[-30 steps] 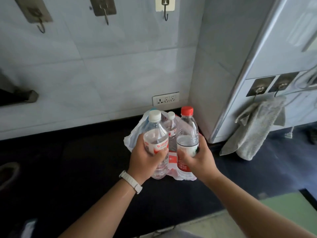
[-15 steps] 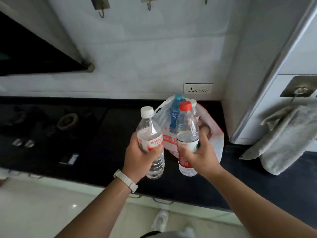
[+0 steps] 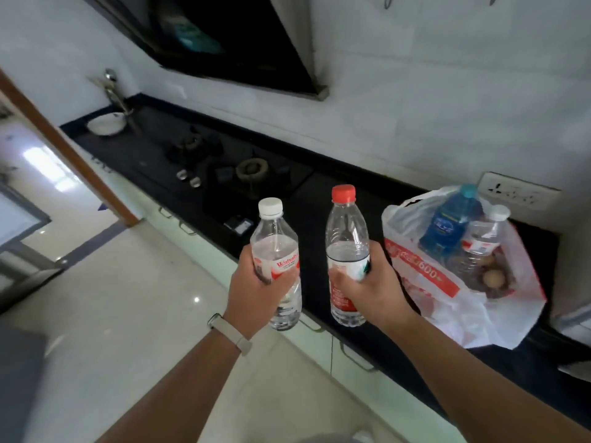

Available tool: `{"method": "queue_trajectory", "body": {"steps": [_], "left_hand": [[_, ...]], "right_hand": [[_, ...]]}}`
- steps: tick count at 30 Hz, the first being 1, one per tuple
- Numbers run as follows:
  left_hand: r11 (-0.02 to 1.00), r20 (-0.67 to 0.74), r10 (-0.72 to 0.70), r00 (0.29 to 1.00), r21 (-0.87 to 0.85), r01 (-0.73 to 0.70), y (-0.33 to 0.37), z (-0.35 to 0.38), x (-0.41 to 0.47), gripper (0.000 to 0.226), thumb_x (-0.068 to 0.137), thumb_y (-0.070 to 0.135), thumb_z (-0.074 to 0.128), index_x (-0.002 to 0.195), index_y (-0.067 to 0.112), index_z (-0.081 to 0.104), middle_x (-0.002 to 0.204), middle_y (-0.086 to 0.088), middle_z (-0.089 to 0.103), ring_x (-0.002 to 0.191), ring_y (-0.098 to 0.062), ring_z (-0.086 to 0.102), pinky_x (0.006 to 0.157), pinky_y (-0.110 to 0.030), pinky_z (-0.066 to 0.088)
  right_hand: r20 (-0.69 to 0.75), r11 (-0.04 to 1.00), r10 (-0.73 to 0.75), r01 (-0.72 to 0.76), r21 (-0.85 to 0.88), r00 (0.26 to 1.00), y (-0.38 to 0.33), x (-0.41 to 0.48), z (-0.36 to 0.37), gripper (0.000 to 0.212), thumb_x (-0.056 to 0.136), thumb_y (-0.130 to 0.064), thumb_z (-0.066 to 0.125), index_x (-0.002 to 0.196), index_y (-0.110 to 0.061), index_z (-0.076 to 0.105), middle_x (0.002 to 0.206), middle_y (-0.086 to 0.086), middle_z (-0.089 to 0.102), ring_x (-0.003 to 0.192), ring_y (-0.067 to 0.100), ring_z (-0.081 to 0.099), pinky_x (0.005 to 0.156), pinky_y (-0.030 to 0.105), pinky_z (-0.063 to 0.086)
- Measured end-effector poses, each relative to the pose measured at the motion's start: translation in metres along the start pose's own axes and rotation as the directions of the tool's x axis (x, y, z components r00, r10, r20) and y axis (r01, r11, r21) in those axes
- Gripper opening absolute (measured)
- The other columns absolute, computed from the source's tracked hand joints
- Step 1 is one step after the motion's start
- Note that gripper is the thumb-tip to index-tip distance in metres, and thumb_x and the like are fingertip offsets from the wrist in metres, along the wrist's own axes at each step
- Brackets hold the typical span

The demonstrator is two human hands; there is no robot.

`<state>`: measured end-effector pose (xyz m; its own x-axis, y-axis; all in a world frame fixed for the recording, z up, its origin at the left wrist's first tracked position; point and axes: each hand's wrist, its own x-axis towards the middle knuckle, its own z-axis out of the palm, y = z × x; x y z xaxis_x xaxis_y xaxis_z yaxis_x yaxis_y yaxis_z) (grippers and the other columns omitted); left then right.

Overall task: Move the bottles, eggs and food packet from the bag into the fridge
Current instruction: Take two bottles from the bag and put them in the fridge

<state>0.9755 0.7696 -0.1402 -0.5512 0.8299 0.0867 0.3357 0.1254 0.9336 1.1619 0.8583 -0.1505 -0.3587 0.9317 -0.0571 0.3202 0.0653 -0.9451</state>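
Left hand: fingers wrapped tight round the white-cap bottle, gripping it at the label, and there it is, up in the air and upright!
Right hand: same story, fingers and thumb curled round the red-cap bottle at its label band, bottle upright.
The pair: side by side, near each other but apart, both clear of the bag and held to its left, in front of the counter edge.
Bag: white plastic with red print, sitting on the black counter at the right, mouth gaping open just below the socket.
Inside the bag: a blue bottle and a clear bottle with a white cap, standing just beside each other.
Eggs: brown, low in the bag beside the clear bottle's base (two show, any others are hidden).
Food packet: cannot tell, the bag's folds hide whatever lies beneath.
Hob: set into the counter, left of the bag, under the dark hood.
Bowl: white, at the counter's far left end.
Left wrist: a pale band strapped round it.
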Motion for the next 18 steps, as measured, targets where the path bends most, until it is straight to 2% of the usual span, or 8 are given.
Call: {"method": "queue_trajectory", "body": {"steps": [5, 7, 9, 13, 15, 18], "left_hand": [[1.0, -0.115, -0.005, 0.993, 0.02, 0.007, -0.022, -0.066, -0.013, 0.049, 0.075, 0.026, 0.083, 0.112, 0.033, 0.052, 0.099, 0.015, 0.066, 0.089, -0.003, 0.066, 0.067, -0.012, 0.053], [0.999, -0.15, -0.002, 0.989, 0.04, 0.008, -0.035, -0.098, -0.02, 0.048, 0.068, 0.043, 0.079, 0.107, 0.04, 0.051, 0.097, 0.016, 0.068, 0.087, -0.002, 0.067, 0.068, -0.015, 0.054], [0.998, -0.182, -0.015, 0.983, 0.054, 0.026, -0.05, -0.133, -0.027, 0.052, 0.064, 0.05, 0.076, 0.109, 0.043, 0.05, 0.097, 0.02, 0.068, 0.087, 0.001, 0.066, 0.073, -0.02, 0.055], [0.997, -0.261, -0.028, 0.965, 0.056, 0.044, -0.077, -0.206, -0.041, 0.054, 0.073, 0.03, 0.085, 0.115, 0.033, 0.051, 0.1, 0.018, 0.066, 0.088, 0.006, 0.064, 0.072, -0.016, 0.053], [0.997, -0.298, -0.04, 0.954, 0.048, 0.057, -0.091, -0.241, -0.049, 0.049, 0.075, 0.024, 0.085, 0.108, 0.036, 0.051, 0.097, 0.017, 0.066, 0.084, 0.007, 0.064, 0.067, -0.011, 0.051], [0.996, -0.357, -0.044, 0.933, 0.051, 0.067, -0.111, -0.291, -0.062, 0.046, 0.074, 0.022, 0.085, 0.101, 0.037, 0.051, 0.092, 0.013, 0.068, 0.081, 0.003, 0.066, 0.065, -0.01, 0.051]], "right_hand": [[0.104, 0.998, -0.048, 0.051, -0.025, 0.993, -0.03, -0.003, 0.065, 0.053, 0.077, -0.036, 0.076, 0.118, -0.036, 0.043, 0.097, -0.016, 0.063, 0.087, 0.001, 0.065, 0.07, 0.019, 0.05], [0.139, 0.998, -0.064, 0.067, -0.015, 0.988, -0.044, -0.009, 0.096, 0.052, 0.079, -0.032, 0.076, 0.119, -0.036, 0.043, 0.097, -0.016, 0.063, 0.086, 0.0, 0.064, 0.067, 0.016, 0.049], [0.173, 0.997, -0.073, 0.074, -0.003, 0.982, -0.058, -0.016, 0.129, 0.052, 0.08, -0.029, 0.077, 0.119, -0.035, 0.043, 0.098, -0.015, 0.063, 0.087, 0.001, 0.064, 0.068, 0.017, 0.05], [0.248, 0.996, -0.081, 0.084, -0.001, 0.965, -0.082, -0.032, 0.2, 0.052, 0.078, -0.03, 0.079, 0.118, -0.035, 0.046, 0.097, -0.012, 0.066, 0.088, 0.006, 0.067, 0.074, 0.025, 0.056], [0.276, 0.995, -0.096, 0.102, -0.008, 0.956, -0.093, -0.042, 0.236, 0.052, 0.076, -0.032, 0.079, 0.116, -0.036, 0.047, 0.095, -0.012, 0.066, 0.086, 0.004, 0.068, 0.074, 0.026, 0.056], [0.3, 0.992, -0.114, 0.123, -0.012, 0.947, -0.107, -0.055, 0.288, 0.049, 0.073, -0.033, 0.078, 0.111, -0.04, 0.048, 0.093, -0.013, 0.067, 0.084, 0.003, 0.068, 0.075, 0.028, 0.056]]}}
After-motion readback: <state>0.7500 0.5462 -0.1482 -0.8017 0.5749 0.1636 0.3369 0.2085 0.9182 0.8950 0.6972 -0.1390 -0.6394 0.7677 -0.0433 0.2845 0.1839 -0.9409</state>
